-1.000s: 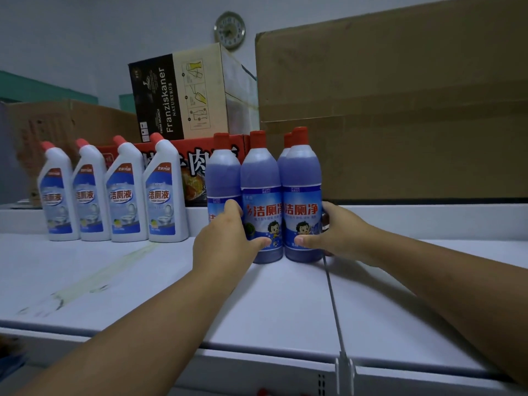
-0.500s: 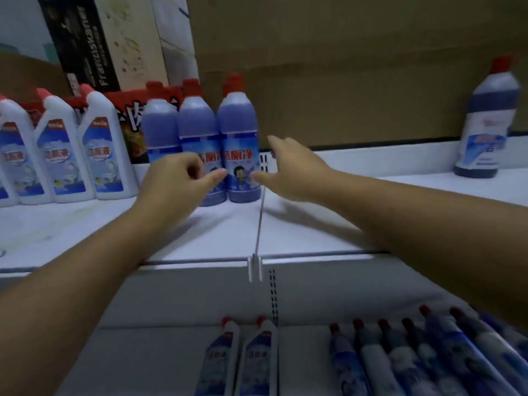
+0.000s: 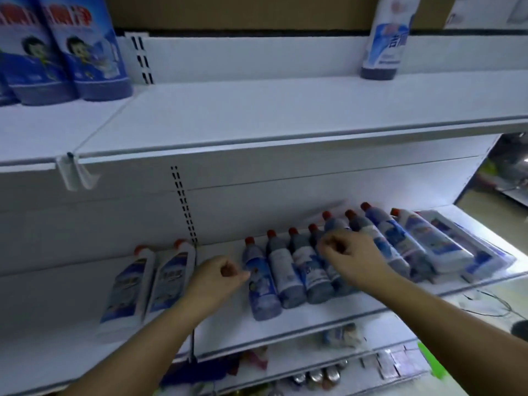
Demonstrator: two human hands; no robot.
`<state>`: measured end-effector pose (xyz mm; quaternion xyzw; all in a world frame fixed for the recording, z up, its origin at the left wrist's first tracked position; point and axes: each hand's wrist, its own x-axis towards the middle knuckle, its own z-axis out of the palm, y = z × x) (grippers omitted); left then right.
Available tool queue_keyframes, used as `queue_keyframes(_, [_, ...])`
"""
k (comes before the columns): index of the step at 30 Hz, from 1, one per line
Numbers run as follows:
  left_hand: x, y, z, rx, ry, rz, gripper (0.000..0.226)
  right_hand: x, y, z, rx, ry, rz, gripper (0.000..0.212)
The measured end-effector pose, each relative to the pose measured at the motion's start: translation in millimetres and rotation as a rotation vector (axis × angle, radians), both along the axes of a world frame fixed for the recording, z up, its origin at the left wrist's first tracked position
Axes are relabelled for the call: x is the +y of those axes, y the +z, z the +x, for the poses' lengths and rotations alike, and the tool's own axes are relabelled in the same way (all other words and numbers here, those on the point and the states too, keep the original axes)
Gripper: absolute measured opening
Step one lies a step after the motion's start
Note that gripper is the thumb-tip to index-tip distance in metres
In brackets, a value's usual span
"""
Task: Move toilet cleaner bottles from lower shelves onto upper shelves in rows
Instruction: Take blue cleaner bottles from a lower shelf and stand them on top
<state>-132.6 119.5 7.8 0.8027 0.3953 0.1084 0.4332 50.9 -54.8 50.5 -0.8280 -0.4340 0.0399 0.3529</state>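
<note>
Both hands are down at the lower shelf [image 3: 314, 314] right now. There's a row of purple toilet cleaner bottles [image 3: 288, 270] with red caps standing side by side on it, running off toward the right. Two white bottles [image 3: 128, 287] stand on the same shelf further left, a little apart from that row.

The left hand [image 3: 217, 281] is just beside the leftmost purple bottle [image 3: 261, 284]. Its fingers are curled into a loose fist with nothing in them, and the thumb points at the bottle's label.

The right hand [image 3: 354, 261] is over the middle of the row, up around the bottle shoulders. Its fingers [image 3: 328, 247] are curled in, but the frame's pretty smeared there, so I honestly can't tell if it's got hold of a bottle or is just hovering over them.

On the upper shelf [image 3: 257, 110] a cluster of the purple ones [image 3: 94, 52] already stands at the far left, tight together. One lone bottle [image 3: 384, 38] stands way off to the right by the back wall. A cardboard box [image 3: 243, 10] sits behind the shelf.
</note>
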Motion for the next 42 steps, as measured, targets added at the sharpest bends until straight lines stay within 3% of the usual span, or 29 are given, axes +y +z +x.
queue_keyframes(3, [-8.2,-42.2,33.0,0.025,0.077,-0.330,0.028,3.5,-54.5,12.4,0.136,-0.014,-0.303,0.009])
queue_keyframes(5, [-11.3,-64.0,51.7,0.011,0.169,-0.477,0.048,10.7,-73.7,7.5,0.142,-0.010,-0.375,0.015])
queue_keyframes(8, [-11.9,-88.4,69.4,0.074,0.238,-0.499,0.074,25.8,-90.9,0.9,0.059,0.022,-0.453,0.026])
queue_keyframes(11, [-12.5,-96.1,75.6,0.042,0.313,-0.606,0.052,37.3,-98.9,-1.2,-0.024,0.024,-0.509,0.036])
queue_keyframes(14, [-7.3,-93.2,68.6,-0.003,0.393,-0.724,0.048,49.8,-99.3,-5.7,-0.056,-0.026,-0.582,0.042])
queue_keyframes(19, [-7.2,-75.6,26.9,-0.149,0.405,-0.653,0.050,78.5,-91.2,-15.0,-0.053,-0.048,-0.792,0.064])
queue_keyframes(21, [-7.5,-64.8,8.5,-0.193,0.371,-0.720,0.051,89.3,-91.9,-19.7,-0.050,-0.012,-0.829,0.066])
queue_keyframes(24, [-8.5,-53.9,-17.0,-0.235,0.309,-0.683,0.045,99.9,-103.2,-30.4,-0.045,0.019,-0.851,0.087])
queue_keyframes(26, [-11.4,-49.6,-30.2,-0.274,0.308,-0.693,0.032,102.9,-114.6,-37.7,-0.004,0.088,-0.801,0.078])
queue_keyframes(30, [-13.4,-44.4,-48.1,-0.381,0.342,-0.814,0.028,110.6,-121.9,-38.3,0.659,-0.130,-0.439,0.070])
queue_keyframes(33, [-13.8,-40.7,-59.9,-0.429,0.331,-0.853,0.036,106.6,-114.9,-39.1,1.016,-0.094,-0.370,0.044])
queue_keyframes(39, [-27.0,-36.7,-79.0,-0.345,0.235,-0.773,0.042,61.6,-107.0,-52.1,1.215,0.023,-0.139,0.055])
queue_keyframes(42, [-39.8,-28.3,-85.9,-0.356,0.250,-0.745,0.043,41.7,-88.5,-60.3,1.356,0.172,-0.072,0.046])
